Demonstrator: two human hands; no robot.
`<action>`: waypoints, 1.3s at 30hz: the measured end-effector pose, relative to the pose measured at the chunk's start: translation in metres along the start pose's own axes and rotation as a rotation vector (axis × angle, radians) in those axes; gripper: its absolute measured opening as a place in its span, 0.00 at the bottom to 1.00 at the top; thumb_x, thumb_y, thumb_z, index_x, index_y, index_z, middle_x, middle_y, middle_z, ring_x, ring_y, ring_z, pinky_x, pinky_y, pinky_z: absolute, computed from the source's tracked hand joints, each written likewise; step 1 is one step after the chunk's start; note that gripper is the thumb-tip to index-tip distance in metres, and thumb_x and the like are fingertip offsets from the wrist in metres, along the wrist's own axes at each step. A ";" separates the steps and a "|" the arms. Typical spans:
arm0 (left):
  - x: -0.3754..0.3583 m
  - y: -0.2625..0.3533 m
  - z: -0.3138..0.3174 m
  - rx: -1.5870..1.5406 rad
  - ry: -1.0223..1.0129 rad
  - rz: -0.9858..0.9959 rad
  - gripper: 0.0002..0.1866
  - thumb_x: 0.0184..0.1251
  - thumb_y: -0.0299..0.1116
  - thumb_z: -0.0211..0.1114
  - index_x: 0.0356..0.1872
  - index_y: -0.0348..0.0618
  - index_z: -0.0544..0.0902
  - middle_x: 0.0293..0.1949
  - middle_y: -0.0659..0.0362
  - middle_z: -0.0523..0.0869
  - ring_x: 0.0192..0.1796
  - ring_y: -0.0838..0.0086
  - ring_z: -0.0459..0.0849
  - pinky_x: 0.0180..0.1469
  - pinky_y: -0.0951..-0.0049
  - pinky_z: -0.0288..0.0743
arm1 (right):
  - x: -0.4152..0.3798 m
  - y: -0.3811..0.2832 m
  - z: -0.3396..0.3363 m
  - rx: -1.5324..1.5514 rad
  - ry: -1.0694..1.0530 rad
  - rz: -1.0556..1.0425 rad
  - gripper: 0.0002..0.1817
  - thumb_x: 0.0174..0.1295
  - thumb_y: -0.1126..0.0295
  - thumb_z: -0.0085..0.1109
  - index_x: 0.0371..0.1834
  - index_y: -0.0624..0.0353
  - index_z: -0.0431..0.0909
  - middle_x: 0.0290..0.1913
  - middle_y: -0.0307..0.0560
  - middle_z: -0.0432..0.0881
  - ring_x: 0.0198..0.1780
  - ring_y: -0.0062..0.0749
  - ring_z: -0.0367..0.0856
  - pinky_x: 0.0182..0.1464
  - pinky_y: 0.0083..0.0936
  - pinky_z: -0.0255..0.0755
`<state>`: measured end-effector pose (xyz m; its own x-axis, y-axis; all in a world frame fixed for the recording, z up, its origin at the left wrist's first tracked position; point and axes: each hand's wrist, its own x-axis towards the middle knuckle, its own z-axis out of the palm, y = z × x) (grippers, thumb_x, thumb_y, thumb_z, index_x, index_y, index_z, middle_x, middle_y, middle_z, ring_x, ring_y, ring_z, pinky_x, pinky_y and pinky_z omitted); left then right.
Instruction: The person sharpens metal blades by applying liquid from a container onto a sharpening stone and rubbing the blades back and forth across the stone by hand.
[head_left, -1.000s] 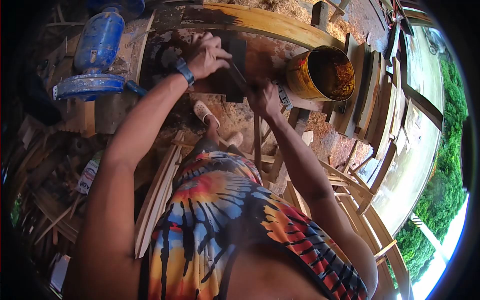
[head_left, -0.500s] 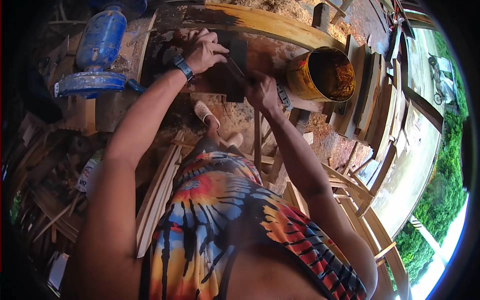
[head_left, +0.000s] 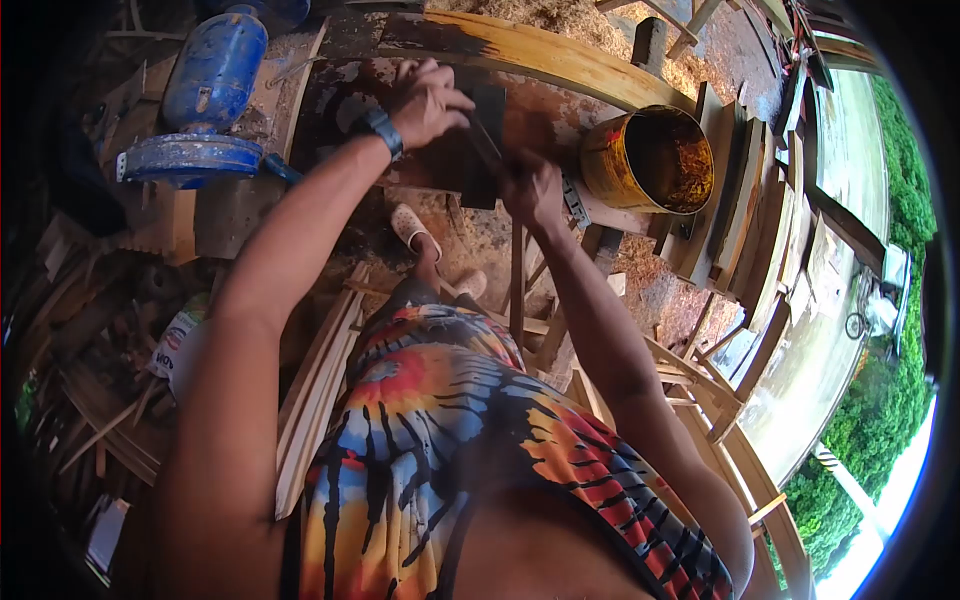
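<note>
Held both hands over a broad, paint-flaked table (head_left: 548,105), with a bulky blue metal housing (head_left: 215,75) well to the left of the left hand. Had a yellow bucket (head_left: 610,165), stained inside, standing near the right hand, on its right side. Placed a dark flat slab (head_left: 480,184) below the gap between the hands. Closed the right hand (head_left: 538,193) on one end of a slender dark tool (head_left: 486,141); curled the left hand (head_left: 430,105) with fingertips at the other end, in a pinch or a mere press, impossible to tell from this angle. Spanned the gap slantwise with the tool, above the slab, too blurred to confirm as touching. Called, by the look of it, for a firm right-hand grip, light left-hand guidance, one steady angle and fingertips clear of any edge.
</note>
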<state>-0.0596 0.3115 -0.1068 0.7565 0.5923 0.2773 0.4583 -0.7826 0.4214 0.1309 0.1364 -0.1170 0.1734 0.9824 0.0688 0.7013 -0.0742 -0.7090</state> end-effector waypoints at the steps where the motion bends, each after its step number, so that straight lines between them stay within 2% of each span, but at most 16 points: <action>1: 0.009 -0.008 -0.003 0.038 0.007 0.011 0.14 0.51 0.46 0.78 0.39 0.57 0.95 0.35 0.64 0.80 0.49 0.66 0.75 0.56 0.60 0.62 | 0.015 -0.001 0.002 0.035 0.002 0.013 0.10 0.62 0.64 0.67 0.36 0.59 0.87 0.31 0.59 0.86 0.34 0.56 0.87 0.37 0.41 0.79; 5: 0.030 -0.013 -0.009 -0.011 0.118 0.067 0.19 0.45 0.44 0.80 0.42 0.57 0.94 0.37 0.62 0.82 0.46 0.62 0.76 0.55 0.55 0.67 | 0.030 0.008 -0.009 0.292 -0.006 0.015 0.10 0.62 0.64 0.66 0.38 0.61 0.86 0.31 0.59 0.86 0.35 0.51 0.88 0.39 0.39 0.78; 7: 0.029 0.034 -0.028 -0.103 0.215 0.258 0.29 0.37 0.40 0.79 0.49 0.49 0.90 0.42 0.58 0.84 0.46 0.58 0.78 0.54 0.54 0.69 | 0.012 -0.013 -0.040 0.174 -0.028 0.052 0.18 0.62 0.63 0.66 0.51 0.63 0.84 0.42 0.57 0.88 0.44 0.46 0.88 0.48 0.36 0.79; 10: -0.009 0.084 -0.035 -0.064 0.168 0.322 0.33 0.36 0.36 0.75 0.54 0.50 0.87 0.52 0.55 0.81 0.60 0.57 0.76 0.66 0.44 0.61 | -0.027 0.007 -0.052 0.314 -0.122 0.188 0.26 0.64 0.59 0.65 0.61 0.63 0.81 0.55 0.53 0.86 0.55 0.43 0.84 0.60 0.35 0.76; 11: -0.022 0.091 -0.027 -0.163 0.084 0.261 0.36 0.35 0.36 0.75 0.57 0.51 0.85 0.56 0.55 0.80 0.61 0.59 0.75 0.70 0.40 0.57 | -0.041 0.007 -0.060 0.277 -0.150 0.155 0.18 0.65 0.62 0.64 0.51 0.63 0.81 0.47 0.49 0.83 0.46 0.37 0.81 0.52 0.32 0.73; 13: -0.043 0.107 -0.021 -0.045 0.019 0.246 0.33 0.47 0.34 0.76 0.61 0.52 0.82 0.59 0.54 0.80 0.68 0.59 0.72 0.71 0.40 0.56 | -0.068 0.008 -0.072 0.203 -0.201 0.086 0.11 0.68 0.67 0.63 0.31 0.63 0.82 0.29 0.40 0.77 0.30 0.25 0.74 0.34 0.24 0.68; 15: -0.057 0.120 -0.018 -0.079 0.054 0.236 0.23 0.57 0.34 0.71 0.57 0.53 0.85 0.58 0.58 0.81 0.68 0.61 0.73 0.72 0.41 0.59 | -0.090 0.024 -0.061 0.833 -0.173 0.374 0.06 0.64 0.73 0.63 0.29 0.56 0.78 0.24 0.40 0.75 0.23 0.27 0.71 0.24 0.26 0.63; 18: -0.065 0.137 -0.025 -0.051 0.068 0.284 0.14 0.60 0.33 0.69 0.48 0.53 0.87 0.49 0.62 0.84 0.61 0.66 0.78 0.72 0.41 0.59 | -0.108 0.013 -0.066 1.359 -0.179 0.627 0.08 0.67 0.68 0.62 0.31 0.58 0.78 0.24 0.37 0.72 0.23 0.25 0.67 0.26 0.26 0.61; 21: -0.072 0.151 -0.030 -0.025 0.057 0.287 0.08 0.60 0.33 0.67 0.41 0.52 0.86 0.42 0.64 0.84 0.57 0.68 0.80 0.72 0.41 0.60 | -0.122 0.016 -0.069 1.707 -0.320 0.679 0.07 0.67 0.68 0.61 0.31 0.54 0.76 0.22 0.34 0.66 0.22 0.24 0.62 0.26 0.24 0.58; 25: -0.073 0.174 -0.029 0.021 0.166 0.275 0.04 0.61 0.33 0.68 0.35 0.52 0.84 0.35 0.66 0.80 0.51 0.71 0.80 0.72 0.42 0.59 | -0.128 0.003 -0.083 1.819 -0.338 0.793 0.11 0.66 0.62 0.61 0.29 0.54 0.76 0.21 0.34 0.63 0.21 0.25 0.59 0.26 0.25 0.56; 31: -0.082 0.199 -0.037 -0.020 0.194 0.248 0.04 0.60 0.34 0.71 0.34 0.50 0.85 0.35 0.66 0.82 0.48 0.70 0.80 0.71 0.46 0.61 | -0.136 -0.016 -0.108 1.761 -0.409 0.771 0.16 0.69 0.57 0.59 0.28 0.55 0.76 0.22 0.37 0.68 0.22 0.26 0.63 0.27 0.25 0.58; 33: -0.088 0.209 -0.031 -0.099 0.260 0.142 0.05 0.60 0.34 0.73 0.33 0.49 0.86 0.33 0.64 0.84 0.45 0.68 0.81 0.69 0.51 0.65 | -0.139 -0.031 -0.112 1.752 -0.225 0.740 0.15 0.70 0.57 0.58 0.32 0.57 0.78 0.24 0.36 0.69 0.23 0.24 0.63 0.27 0.25 0.58; 34: -0.092 0.214 -0.024 -0.212 0.239 -0.011 0.05 0.62 0.34 0.73 0.34 0.47 0.86 0.34 0.63 0.86 0.44 0.69 0.82 0.66 0.55 0.69 | -0.141 -0.040 -0.112 1.744 -0.134 0.723 0.14 0.71 0.57 0.58 0.34 0.58 0.79 0.25 0.35 0.70 0.23 0.23 0.63 0.27 0.25 0.58; 37: -0.098 0.226 -0.008 -0.642 0.167 -0.391 0.07 0.67 0.34 0.73 0.38 0.42 0.88 0.35 0.61 0.90 0.41 0.73 0.85 0.57 0.68 0.77 | -0.145 -0.064 -0.101 1.184 0.078 0.521 0.11 0.73 0.62 0.58 0.44 0.60 0.80 0.32 0.37 0.78 0.26 0.21 0.69 0.29 0.22 0.63; 38: -0.100 0.230 -0.005 -0.846 0.139 -0.470 0.08 0.69 0.34 0.73 0.40 0.40 0.89 0.35 0.60 0.91 0.40 0.75 0.86 0.54 0.71 0.79 | -0.150 -0.062 -0.104 1.049 -0.082 0.341 0.11 0.70 0.66 0.63 0.49 0.60 0.80 0.40 0.37 0.81 0.35 0.19 0.75 0.35 0.21 0.69; 39: -0.103 0.236 -0.005 -1.050 0.108 -0.548 0.10 0.71 0.35 0.72 0.42 0.38 0.89 0.36 0.59 0.92 0.40 0.77 0.88 0.50 0.74 0.81 | -0.153 -0.071 -0.100 0.997 -0.039 0.287 0.08 0.70 0.70 0.62 0.46 0.62 0.80 0.39 0.37 0.83 0.35 0.19 0.76 0.36 0.21 0.71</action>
<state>-0.0316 0.0673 -0.0319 0.5122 0.8517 -0.1105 0.0643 0.0902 0.9938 0.1241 -0.0260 -0.0069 0.2087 0.9564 -0.2045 -0.2562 -0.1483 -0.9552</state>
